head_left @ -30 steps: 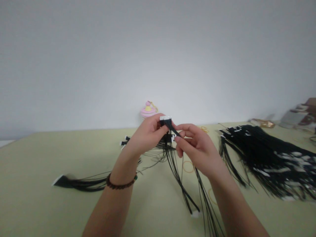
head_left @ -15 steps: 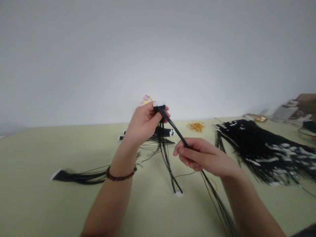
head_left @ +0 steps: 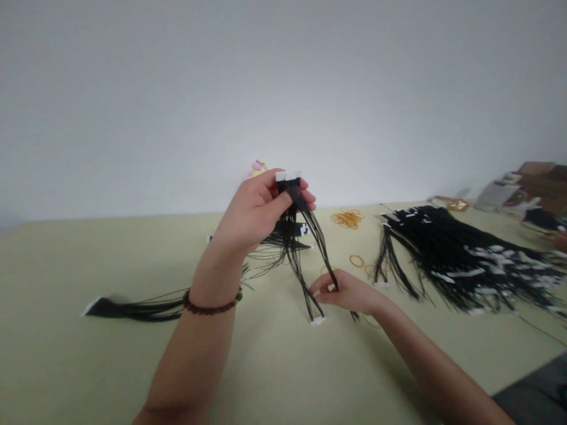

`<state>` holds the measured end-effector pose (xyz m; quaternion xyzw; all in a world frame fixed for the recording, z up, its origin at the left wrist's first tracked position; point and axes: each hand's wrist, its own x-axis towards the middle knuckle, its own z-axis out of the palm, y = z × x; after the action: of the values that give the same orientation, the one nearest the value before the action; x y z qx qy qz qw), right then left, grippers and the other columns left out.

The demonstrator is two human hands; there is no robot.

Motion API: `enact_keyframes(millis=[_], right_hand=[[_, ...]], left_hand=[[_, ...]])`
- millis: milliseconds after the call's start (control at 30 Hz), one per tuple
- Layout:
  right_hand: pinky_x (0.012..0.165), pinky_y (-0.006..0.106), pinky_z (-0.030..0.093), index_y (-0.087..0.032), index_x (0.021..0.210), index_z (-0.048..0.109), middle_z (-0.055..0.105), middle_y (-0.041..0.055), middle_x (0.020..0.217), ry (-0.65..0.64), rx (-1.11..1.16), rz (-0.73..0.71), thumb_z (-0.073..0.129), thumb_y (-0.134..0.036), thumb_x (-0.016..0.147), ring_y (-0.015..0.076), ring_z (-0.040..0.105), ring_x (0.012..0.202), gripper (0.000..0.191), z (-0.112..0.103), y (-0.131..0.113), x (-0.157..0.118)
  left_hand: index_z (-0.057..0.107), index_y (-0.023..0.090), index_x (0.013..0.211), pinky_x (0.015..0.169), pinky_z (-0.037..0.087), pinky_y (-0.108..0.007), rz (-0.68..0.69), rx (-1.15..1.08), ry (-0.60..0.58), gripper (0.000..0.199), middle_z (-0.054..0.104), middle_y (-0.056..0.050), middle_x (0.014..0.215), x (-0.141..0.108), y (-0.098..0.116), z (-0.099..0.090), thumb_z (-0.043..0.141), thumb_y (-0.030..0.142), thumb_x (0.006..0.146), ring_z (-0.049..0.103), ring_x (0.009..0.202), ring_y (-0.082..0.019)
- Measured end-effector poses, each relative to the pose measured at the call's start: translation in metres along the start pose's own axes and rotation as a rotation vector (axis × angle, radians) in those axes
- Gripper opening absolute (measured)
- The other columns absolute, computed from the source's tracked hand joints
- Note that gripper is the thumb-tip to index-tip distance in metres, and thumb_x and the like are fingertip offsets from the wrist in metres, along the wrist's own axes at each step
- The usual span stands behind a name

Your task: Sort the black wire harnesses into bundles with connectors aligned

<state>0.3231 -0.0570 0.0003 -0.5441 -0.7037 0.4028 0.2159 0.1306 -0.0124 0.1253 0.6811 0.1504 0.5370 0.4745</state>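
Raised in front of the wall, my left hand (head_left: 257,209) is closed, thumb over fingers, around the upper ends of black wire harnesses (head_left: 305,209). Their white connectors (head_left: 287,176) stick up past the fingertips. The strands hang down, and one bunch ends low in a white connector (head_left: 318,320) near the table. Another bunch slants right into my right hand (head_left: 343,292), whose fingers curl around its lower part. Loose wire ends show just below that hand. Behind my left hand, more black harnesses (head_left: 283,241) lie on the table, partly hidden.
A large pile of black harnesses (head_left: 460,254) covers the right side of the table. Yellow rubber bands (head_left: 348,218) lie in a heap, with a single band (head_left: 357,261) closer. One harness (head_left: 133,310) lies left of my forearm. Boxes (head_left: 540,183) stand at far right.
My right hand has slid down along the wire bunch, away from my left hand. The left hand has risen slightly in view and still grips the connector ends.
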Motion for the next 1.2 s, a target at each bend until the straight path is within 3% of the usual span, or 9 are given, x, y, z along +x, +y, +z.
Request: enact_keyframes(millis=[100,200,267,400,567,733,867,1200], right_hand=[[0.054,0.022,0.035,-0.013,0.087,0.070,0.054,-0.0018,0.062,-0.101,0.075,0.012,0.061,-0.024,0.070,0.0093,0.044,0.057,0.023,0.001,0.005,0.009],[0.040,0.020,0.024,-0.011,0.094,0.070,0.035,-0.0072,0.046,-0.307,0.187,0.042,0.054,-0.034,0.077,0.0058,0.029,0.041,0.033,0.000,0.008,0.015],[0.036,0.020,0.018,-0.009,0.101,0.067,0.032,-0.0082,0.047,-0.398,0.264,0.051,0.050,-0.040,0.080,0.0045,0.023,0.038,0.041,-0.002,0.010,0.016],[0.036,0.019,0.015,-0.007,0.103,0.066,0.038,-0.0066,0.054,-0.495,0.368,0.015,0.058,-0.041,0.078,0.0025,0.025,0.040,0.043,-0.007,0.015,0.015],[0.038,0.019,0.017,-0.006,0.103,0.066,0.039,-0.0076,0.049,-0.650,0.429,-0.043,0.069,-0.037,0.070,0.0029,0.029,0.041,0.045,-0.006,0.020,0.013],[0.039,0.017,0.023,-0.006,0.082,0.065,0.049,-0.0046,0.056,-0.636,0.452,-0.055,0.075,-0.042,0.063,0.0029,0.036,0.045,0.042,0.007,0.019,0.011],[0.037,0.016,0.024,-0.007,0.078,0.063,0.052,-0.0043,0.052,-0.605,0.460,-0.070,0.073,-0.045,0.064,0.0031,0.038,0.043,0.042,0.013,0.016,0.007],[0.037,0.019,0.021,-0.014,0.074,0.052,0.064,0.0011,0.062,-0.327,0.416,-0.104,0.056,-0.045,0.081,0.0036,0.030,0.039,0.031,0.009,0.005,-0.005]], left_hand=[[0.058,0.013,0.088,0.071,0.055,-0.025,-0.045,0.014,-0.027,0.007,0.066,-0.005,0.079,0.000,-0.002,0.006,0.055,0.016,0.082,0.065,0.075,-0.013],[0.058,0.013,0.088,0.072,0.055,-0.026,-0.074,0.018,-0.062,0.008,0.066,-0.005,0.079,0.001,-0.005,0.012,0.055,0.018,0.083,0.066,0.074,-0.013],[0.058,0.012,0.088,0.072,0.055,-0.026,-0.081,0.014,-0.082,0.008,0.066,-0.005,0.079,0.001,-0.006,0.013,0.056,0.019,0.083,0.066,0.075,-0.013],[0.057,0.012,0.089,0.072,0.055,-0.025,-0.100,-0.019,-0.105,0.009,0.066,-0.005,0.079,0.002,-0.007,0.013,0.056,0.019,0.083,0.066,0.076,-0.013],[0.056,0.012,0.088,0.071,0.054,-0.026,-0.108,-0.070,-0.080,0.008,0.066,-0.005,0.078,0.003,-0.006,0.010,0.056,0.018,0.083,0.066,0.074,-0.014],[0.057,0.011,0.088,0.072,0.054,-0.027,-0.126,-0.065,-0.047,0.009,0.066,-0.006,0.079,0.004,-0.005,0.007,0.056,0.017,0.082,0.066,0.075,-0.014],[0.057,0.010,0.096,0.070,0.054,-0.028,-0.165,-0.100,-0.033,0.015,0.066,-0.007,0.081,0.004,-0.004,0.007,0.055,0.016,0.082,0.066,0.075,-0.015],[0.060,0.011,0.084,0.074,0.054,-0.031,-0.166,-0.170,0.060,0.013,0.066,-0.007,0.077,0.012,-0.014,0.002,0.053,0.021,0.084,0.065,0.073,-0.015]])
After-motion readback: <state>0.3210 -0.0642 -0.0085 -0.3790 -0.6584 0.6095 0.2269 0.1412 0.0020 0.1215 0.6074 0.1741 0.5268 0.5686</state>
